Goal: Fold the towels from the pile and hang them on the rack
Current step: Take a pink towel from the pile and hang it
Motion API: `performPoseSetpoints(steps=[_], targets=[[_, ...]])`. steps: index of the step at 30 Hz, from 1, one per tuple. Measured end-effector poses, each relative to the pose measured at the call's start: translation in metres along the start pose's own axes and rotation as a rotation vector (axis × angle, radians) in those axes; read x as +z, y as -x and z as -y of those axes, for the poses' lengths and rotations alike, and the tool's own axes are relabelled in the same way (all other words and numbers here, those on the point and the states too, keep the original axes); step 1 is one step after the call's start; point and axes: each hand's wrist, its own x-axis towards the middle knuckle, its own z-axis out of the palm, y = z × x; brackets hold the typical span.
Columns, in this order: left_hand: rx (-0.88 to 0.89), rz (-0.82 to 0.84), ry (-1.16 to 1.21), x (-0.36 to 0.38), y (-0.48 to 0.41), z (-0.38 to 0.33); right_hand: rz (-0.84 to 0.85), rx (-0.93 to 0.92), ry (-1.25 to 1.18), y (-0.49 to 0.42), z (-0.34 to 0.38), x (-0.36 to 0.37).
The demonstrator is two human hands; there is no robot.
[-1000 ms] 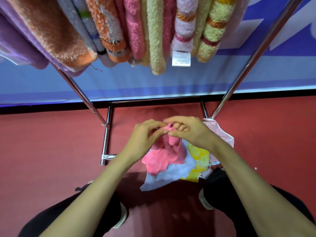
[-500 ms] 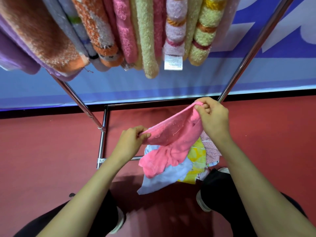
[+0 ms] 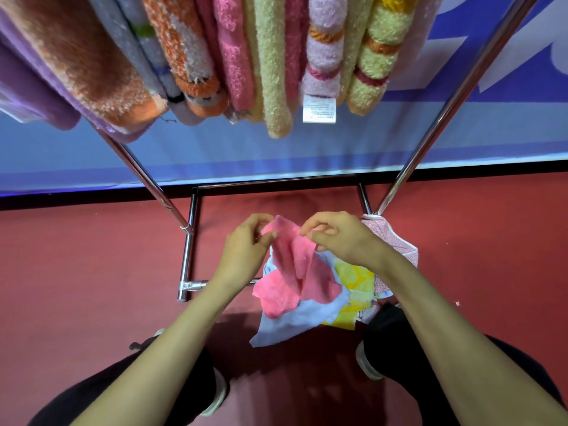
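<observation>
Left hand (image 3: 242, 250): fingers curled; thumb and fingertips pinch the upper edge of the pink towel (image 3: 292, 265) at its left end.
Right hand (image 3: 341, 238): fingers curled; thumb and forefinger pinch the same upper edge at its right end, close to the left hand.
Pink towel: held up between both hands, just above the pile. Its upper edge is bunched between the two grips. The body hangs in loose folds, and the lower corners lie on the light blue towel (image 3: 295, 321).
Pile: lies on the red floor (image 3: 76, 272) within the rack base, ahead of the person's shoes. The front edge of the light blue towel reaches toward the person. The yellow towel (image 3: 353, 281) lies to its right. The pale pink towel (image 3: 396, 238) lies against the foot of the right upright (image 3: 455, 96).
Rack: chrome. The left upright (image 3: 138, 167) and the right upright slant outward on either side, and the base bars (image 3: 190, 241) frame the pile.
Hung towels (image 3: 270, 66): folded and packed side by side. Their lower edges hang well above the hands. A white care label (image 3: 318, 109) hangs from one of them.
Room: the blue wall banner (image 3: 307, 149) shows across the gap between the hung edges and the hands. Red floor extends on both sides of the base.
</observation>
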Motion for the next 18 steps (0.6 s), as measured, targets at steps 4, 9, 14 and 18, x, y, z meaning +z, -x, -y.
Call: performPoseSetpoints(steps=[4,9,14,18], targets=[[-0.070,-0.034,0.370,0.003,0.004,-0.006,0.117,-0.116,-0.044,0.006,0.006,0.002],[-0.028,0.049,0.493,0.009,0.008,-0.011,0.004,-0.206,0.008,0.004,0.005,0.004],[-0.035,0.069,0.570,0.010,0.009,-0.012,-0.098,-0.304,0.099,0.002,0.000,0.004],[-0.068,0.090,0.661,0.009,0.009,-0.012,-0.106,-0.311,0.002,0.003,0.004,0.004]])
